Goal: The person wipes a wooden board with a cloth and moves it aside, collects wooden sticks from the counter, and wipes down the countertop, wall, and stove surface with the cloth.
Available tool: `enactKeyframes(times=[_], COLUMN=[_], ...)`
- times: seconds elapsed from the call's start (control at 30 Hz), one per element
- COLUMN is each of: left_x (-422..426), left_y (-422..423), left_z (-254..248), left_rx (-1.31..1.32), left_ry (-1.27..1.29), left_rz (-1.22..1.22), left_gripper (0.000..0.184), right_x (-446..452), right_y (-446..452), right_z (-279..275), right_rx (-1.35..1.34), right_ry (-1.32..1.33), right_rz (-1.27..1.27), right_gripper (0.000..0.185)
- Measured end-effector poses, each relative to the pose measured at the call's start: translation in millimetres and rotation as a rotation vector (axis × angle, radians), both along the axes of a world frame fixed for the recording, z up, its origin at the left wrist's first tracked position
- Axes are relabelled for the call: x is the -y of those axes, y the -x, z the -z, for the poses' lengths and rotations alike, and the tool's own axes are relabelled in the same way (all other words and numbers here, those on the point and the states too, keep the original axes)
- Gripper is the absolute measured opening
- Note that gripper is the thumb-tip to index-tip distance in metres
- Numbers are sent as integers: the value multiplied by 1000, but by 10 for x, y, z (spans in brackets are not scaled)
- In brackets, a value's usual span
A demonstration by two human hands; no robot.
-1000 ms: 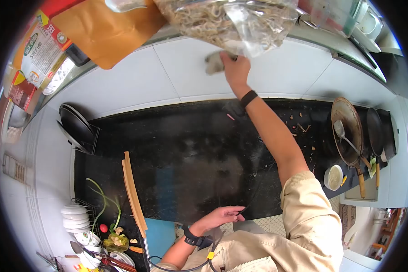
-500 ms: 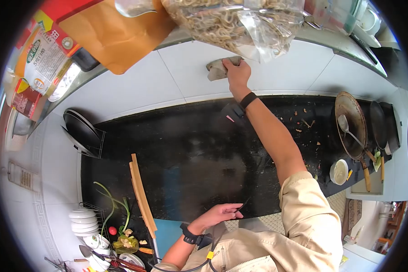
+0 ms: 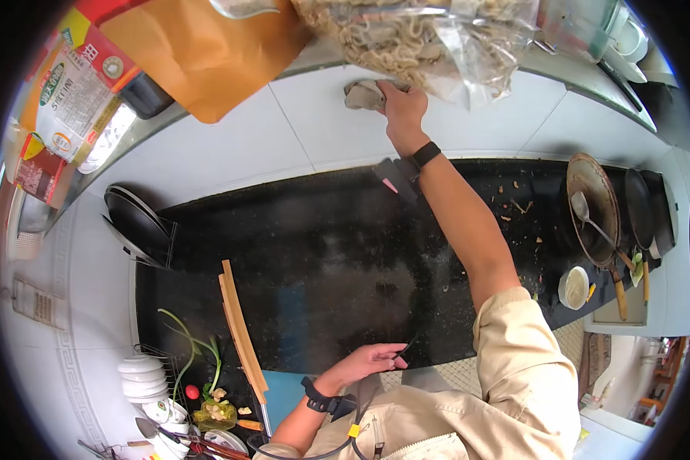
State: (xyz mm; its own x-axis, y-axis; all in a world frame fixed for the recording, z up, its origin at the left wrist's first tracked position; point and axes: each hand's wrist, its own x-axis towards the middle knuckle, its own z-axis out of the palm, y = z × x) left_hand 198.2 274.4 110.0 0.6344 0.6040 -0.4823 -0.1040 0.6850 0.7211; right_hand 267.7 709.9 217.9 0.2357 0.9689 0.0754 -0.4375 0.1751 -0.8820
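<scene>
Cloth (image 3: 364, 95), grey and bunched, sits against the white wall tiles (image 3: 322, 126) beyond the back edge of the black counter (image 3: 337, 230), clamped between the thumb and fingers of the right hand (image 3: 405, 109). The left hand (image 3: 366, 363) hangs by the counter's front edge, fingers loosely bent; a thin dark strand (image 3: 412, 344) shows at the fingertips, and I cannot tell whether they pinch it. A clear plastic bag (image 3: 418, 34) of curled strips is just beside the cloth. Near the counter's right edge rest a rusty wok (image 3: 602, 205), a ladle (image 3: 580, 203) across it, and a white bowl (image 3: 564, 291). Wooden strips (image 3: 240, 331) and a spring onion (image 3: 217, 362) lie toward the front left corner
</scene>
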Motion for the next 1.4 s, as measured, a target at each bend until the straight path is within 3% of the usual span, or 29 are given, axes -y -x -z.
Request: enactKeyframes(times=[0.1,0.13,0.27,0.33,0.47,0.6,0.7,0.77,0.8,0.9,0.93,1.0,1.2,1.23,1.3,1.37,1.4], left_x=[31,41,57,33,-2,-57,-63,-48,-46,-60,-90,-62,-12,-34,48,94,88], left_y=[18,26,47,43,37,66,72,52,43,-34,-68,-87,-83,-49,-48,-59,-44], left_z=[57,41,26,53,47,34,-17,-9,0,-19,0,47,193,204,212,301,286], left_rx=[11,9,26,19,31,10,29,23,17,32,34,59,35,20,35,54,49], left_ry=[-2,-2,2,-6,7,0,34,22,10,9,4,20,25,20,38,40,34], left_rz=[5,4,-2,4,6,34,29,36,35,46,46,42,39,30,12,22,28], left_gripper=[55,55,55,55,54,52,52,52,52,53,53,52,55,55,56,55,55], right_x=[-68,-11,69,-26,-261,-55,-46,-165,-170,1,-20,-75,-263,-469,-315,-172,-187], right_y=[-63,-58,-110,-119,-407,-579,-648,-684,-726,-654,-696,-803,-1430,-1561,-1606,-1742,-1876], right_z=[330,406,192,-88,-141,278,191,46,-77,-416,-361,71,2240,2567,2168,1795,1733], right_rx=[230,121,245,219,307,354,373,156,375,200,201,673,804,823,895,979,885], right_ry=[5,23,44,-276,-492,-138,18,-218,-537,-391,-397,-179,248,202,199,226,207], right_rz=[92,70,66,114,344,300,237,205,343,338,339,396,325,328,366,596,688], right_gripper=[26,28,25,17,17,21,24,25,27,27,27,30,34,33,30,26,25])
